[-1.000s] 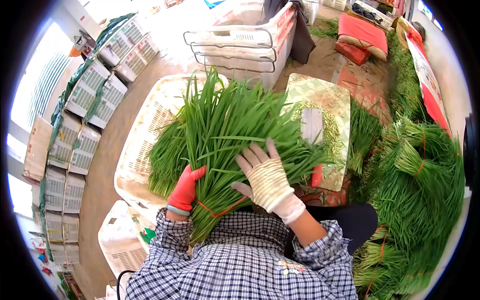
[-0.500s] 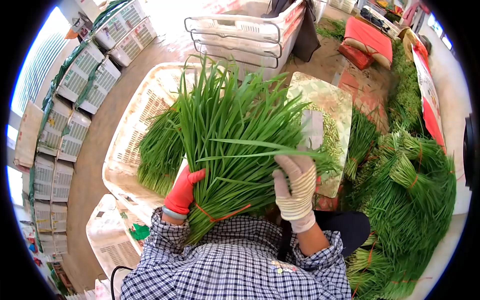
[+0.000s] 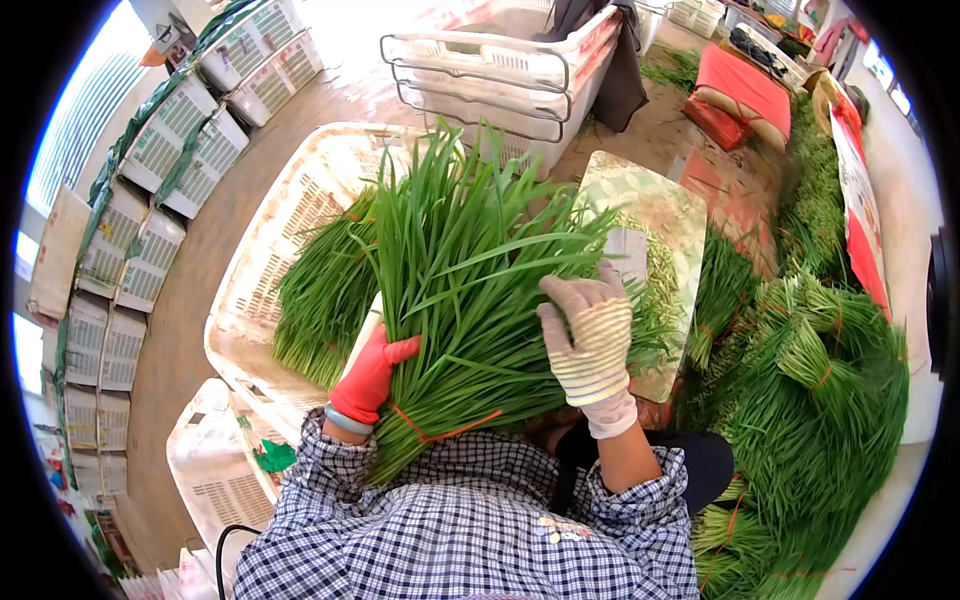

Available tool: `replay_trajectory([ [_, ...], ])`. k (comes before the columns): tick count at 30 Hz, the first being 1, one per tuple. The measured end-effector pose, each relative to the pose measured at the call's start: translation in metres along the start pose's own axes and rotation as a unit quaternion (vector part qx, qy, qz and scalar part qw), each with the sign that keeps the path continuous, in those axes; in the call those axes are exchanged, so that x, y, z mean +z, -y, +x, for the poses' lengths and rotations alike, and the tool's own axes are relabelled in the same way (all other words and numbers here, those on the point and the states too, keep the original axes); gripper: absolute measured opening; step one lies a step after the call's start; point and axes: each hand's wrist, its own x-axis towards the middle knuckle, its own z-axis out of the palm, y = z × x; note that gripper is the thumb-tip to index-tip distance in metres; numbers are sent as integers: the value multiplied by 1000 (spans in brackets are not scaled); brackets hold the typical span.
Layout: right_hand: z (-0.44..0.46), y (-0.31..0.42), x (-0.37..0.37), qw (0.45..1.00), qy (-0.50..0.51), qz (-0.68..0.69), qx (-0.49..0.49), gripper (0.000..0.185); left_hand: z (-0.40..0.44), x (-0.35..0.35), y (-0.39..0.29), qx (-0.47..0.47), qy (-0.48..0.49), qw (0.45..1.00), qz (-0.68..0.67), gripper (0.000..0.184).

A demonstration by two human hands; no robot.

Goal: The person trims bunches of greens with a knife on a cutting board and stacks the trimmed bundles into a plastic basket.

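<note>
My left hand [image 3: 369,377], in a red glove, is closed on the side of a large bunch of garlic chives [image 3: 470,285] held against my front. An orange-red band [image 3: 450,432] ties the bunch near its stem end, and the long leaves fan out away from me. My right hand [image 3: 592,340], in a striped cream and grey glove, is beside the leaves at the right of the bunch. Its fingers are bent but apart, and I see nothing between them.
A white plastic crate [image 3: 250,260] at the left holds other chives. A board [image 3: 640,185] with cut bits lies at the right. Banded chives [image 3: 830,420] are heaped along the right side. Stacked crates [image 3: 480,70] stand ahead, and more crates [image 3: 150,240] line the left wall.
My right hand has moved slightly toward me, and its fingers have come apart. The long leaf by it has shifted up onto the bunch. My left hand keeps its hold.
</note>
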Motion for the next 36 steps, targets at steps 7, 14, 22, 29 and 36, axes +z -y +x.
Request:
replay_trajectory([
  [7,18,19,-14,996,-68,5,-60,35,-2,0,-1,-12,27,999,-37,63],
  [14,-4,-1,-1,979,194,-58,-31,20,0,2,1,16,15,1000,-6,59],
  [22,51,-14,-28,985,-169,20,-42,26,-2,2,0,5,28,999,18,56],
  [29,95,-47,-11,971,217,-37,91,24,-5,12,-9,-11,33,999,9,54],
  [36,98,-56,14,947,310,-74,35,16,1,4,0,-25,22,999,-2,52],
])
